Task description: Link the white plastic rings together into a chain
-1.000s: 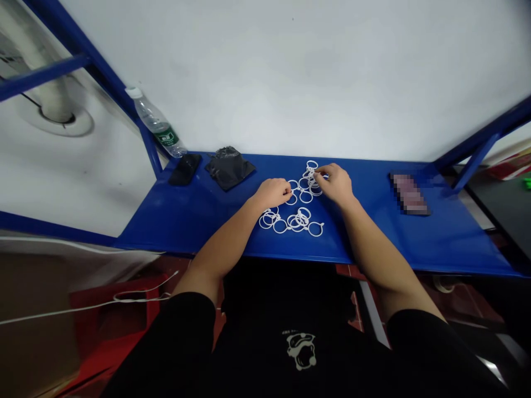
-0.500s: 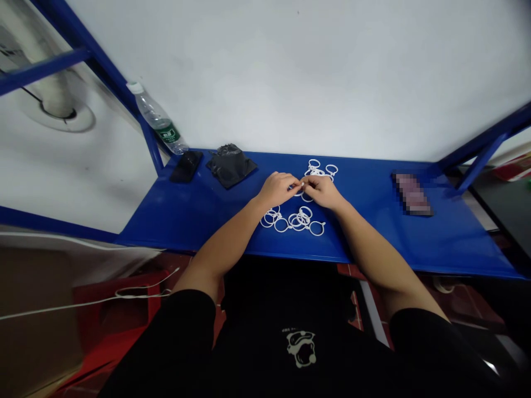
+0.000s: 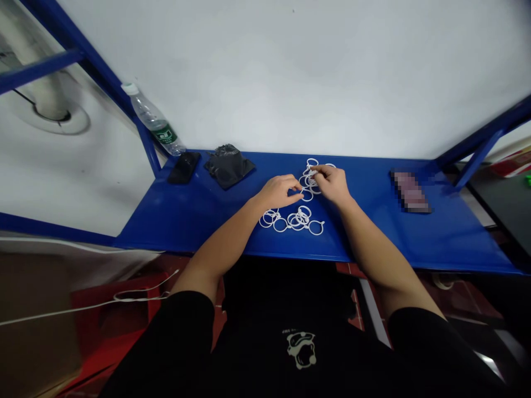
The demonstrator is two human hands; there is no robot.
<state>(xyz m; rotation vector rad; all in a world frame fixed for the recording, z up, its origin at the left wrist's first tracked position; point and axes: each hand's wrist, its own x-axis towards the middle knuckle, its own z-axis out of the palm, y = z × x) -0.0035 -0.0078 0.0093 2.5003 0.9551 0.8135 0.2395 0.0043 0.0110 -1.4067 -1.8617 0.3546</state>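
Several thin white rings with small tabs, resembling curtain rings, lie in two groups on the blue tabletop (image 3: 365, 221). My right hand (image 3: 333, 183) is over the far pile of rings (image 3: 307, 194), its fingers bent and closed at a white ring there; the exact grip is partly hidden. To its left, my left hand (image 3: 279, 190) hovers by the edge of that pile, thumb and forefinger apart with a gap between them. The near group of rings (image 3: 316, 227) spreads out below both hands, untouched, some rings overlapping.
A black plastic bag (image 3: 229, 167) and a dark phone (image 3: 184, 167) lie on the left. Behind the phone, a clear bottle (image 3: 153, 119) with a green label leans by the blue frame. A blurred-out flat object (image 3: 410, 192) rests at the right. The white wall (image 3: 290, 83) bounds the back.
My hands were together at the fingertips over the rings and have come apart. The right hand moved up onto the far pile; the left hand's fingers have opened.
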